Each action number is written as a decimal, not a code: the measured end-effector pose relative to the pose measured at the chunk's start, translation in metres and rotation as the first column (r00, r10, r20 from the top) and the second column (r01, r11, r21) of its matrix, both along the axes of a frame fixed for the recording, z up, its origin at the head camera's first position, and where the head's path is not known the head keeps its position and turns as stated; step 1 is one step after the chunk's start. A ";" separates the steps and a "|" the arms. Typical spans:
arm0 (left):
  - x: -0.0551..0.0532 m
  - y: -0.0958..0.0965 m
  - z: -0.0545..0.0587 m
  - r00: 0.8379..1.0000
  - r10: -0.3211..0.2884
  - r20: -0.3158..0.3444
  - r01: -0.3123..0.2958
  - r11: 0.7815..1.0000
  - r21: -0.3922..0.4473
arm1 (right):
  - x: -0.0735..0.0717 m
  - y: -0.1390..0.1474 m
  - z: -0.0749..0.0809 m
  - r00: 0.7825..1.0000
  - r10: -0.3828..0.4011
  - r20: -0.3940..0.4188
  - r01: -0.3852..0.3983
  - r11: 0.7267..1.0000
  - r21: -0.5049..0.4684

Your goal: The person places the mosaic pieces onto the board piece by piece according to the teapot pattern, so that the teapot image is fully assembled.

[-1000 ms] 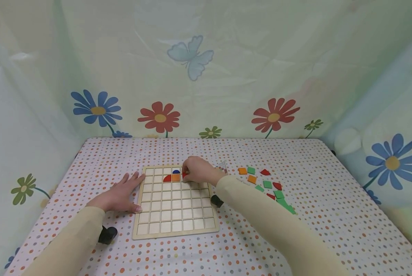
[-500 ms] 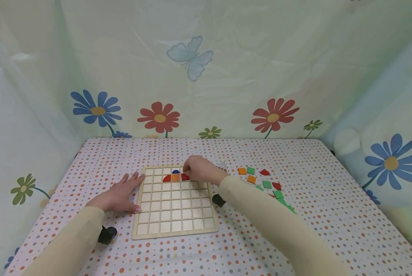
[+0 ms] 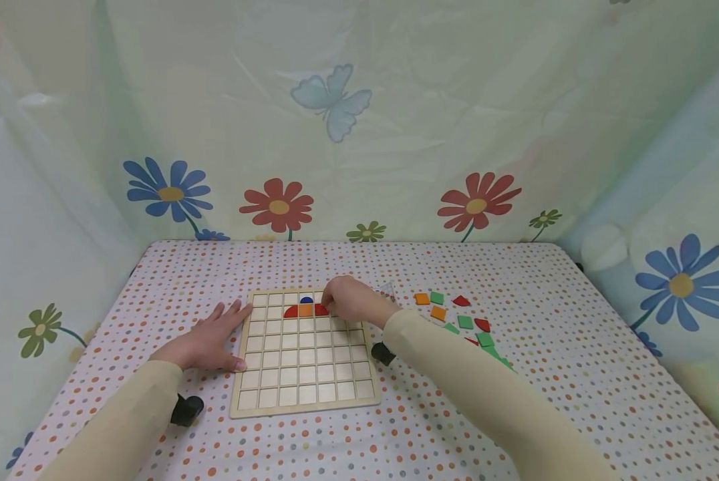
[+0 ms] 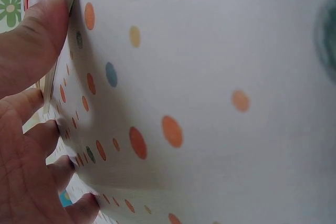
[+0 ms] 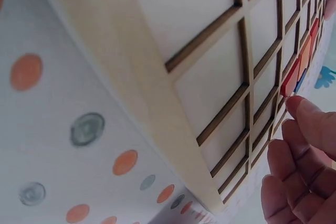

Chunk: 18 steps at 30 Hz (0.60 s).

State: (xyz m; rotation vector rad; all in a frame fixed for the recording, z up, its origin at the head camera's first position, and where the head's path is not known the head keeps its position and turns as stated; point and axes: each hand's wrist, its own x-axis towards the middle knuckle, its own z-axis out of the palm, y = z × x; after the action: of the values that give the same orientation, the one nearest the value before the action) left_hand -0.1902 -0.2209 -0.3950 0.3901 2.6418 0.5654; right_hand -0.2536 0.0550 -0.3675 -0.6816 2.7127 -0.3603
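The left hand (image 3: 206, 339) is resting spread fingers against the board (image 3: 305, 408). The red tile (image 3: 319, 310) is lying at the curled fingers of the right hand (image 3: 353, 298), grip indeterminable; uneven pushing could be leaving it tilted.

the board (image 3: 307, 374) lies left of perhaps overlapping tiles (image 3: 465, 323)

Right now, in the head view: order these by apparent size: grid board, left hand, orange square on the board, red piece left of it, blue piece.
Largest to smallest:
1. grid board
2. left hand
3. orange square and red piece: too alike to rank
4. blue piece
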 end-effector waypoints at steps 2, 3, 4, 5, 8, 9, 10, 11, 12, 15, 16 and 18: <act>0.000 0.000 0.000 1.000 0.003 -0.001 -0.003 1.000 -0.002 | 0.000 0.000 0.000 1.000 -0.003 -0.006 0.002 1.000 -0.002; 0.000 0.000 0.000 1.000 0.004 -0.001 -0.004 1.000 -0.004 | 0.000 0.001 -0.001 1.000 -0.004 -0.008 0.004 1.000 -0.001; 0.000 0.000 0.000 1.000 0.005 -0.002 -0.005 1.000 -0.005 | 0.000 0.001 0.000 1.000 -0.007 -0.009 0.007 1.000 0.000; 0.000 0.000 0.000 1.000 0.006 -0.003 -0.006 1.000 -0.006 | 0.000 0.001 0.000 1.000 -0.009 -0.010 0.009 1.000 0.002; -0.001 0.001 0.000 1.000 0.010 -0.004 -0.010 1.000 -0.010 | 0.000 0.001 0.001 1.000 -0.011 -0.002 0.011 1.000 0.003; -0.001 0.001 -0.001 1.000 0.011 -0.005 -0.011 1.000 -0.011 | 0.000 0.001 0.001 1.000 -0.012 0.002 0.012 1.000 0.000; -0.001 0.001 -0.001 1.000 0.012 -0.004 -0.012 1.000 -0.010 | 0.000 0.001 0.001 1.000 -0.011 0.003 0.011 1.000 -0.003; -0.001 0.001 -0.001 1.000 0.012 -0.005 -0.012 1.000 -0.009 | 0.001 0.001 0.002 1.000 -0.007 0.000 0.007 1.000 -0.005; -0.001 0.001 -0.001 1.000 0.013 -0.005 -0.013 1.000 -0.008 | 0.001 0.002 0.002 1.000 -0.004 -0.005 0.004 1.000 -0.007; 0.000 0.001 0.000 1.000 0.011 -0.005 -0.011 1.000 -0.004 | 0.003 0.006 0.004 1.000 -0.016 -0.017 0.016 1.000 -0.022; 0.000 0.000 0.000 1.000 0.010 -0.004 -0.010 1.000 -0.004 | 0.003 0.008 0.005 0.999 -0.025 -0.023 0.025 0.999 -0.028; 0.000 0.000 0.000 1.000 0.012 -0.003 -0.012 1.000 -0.004 | 0.004 0.014 0.009 0.999 -0.040 -0.027 0.038 0.998 -0.052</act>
State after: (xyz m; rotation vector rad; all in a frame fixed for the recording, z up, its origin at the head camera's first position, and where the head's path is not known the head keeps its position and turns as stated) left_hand -0.1901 -0.2206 -0.3949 0.3747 2.6491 0.5634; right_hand -0.2494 0.0687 -0.3589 -0.6529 2.7555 -0.4340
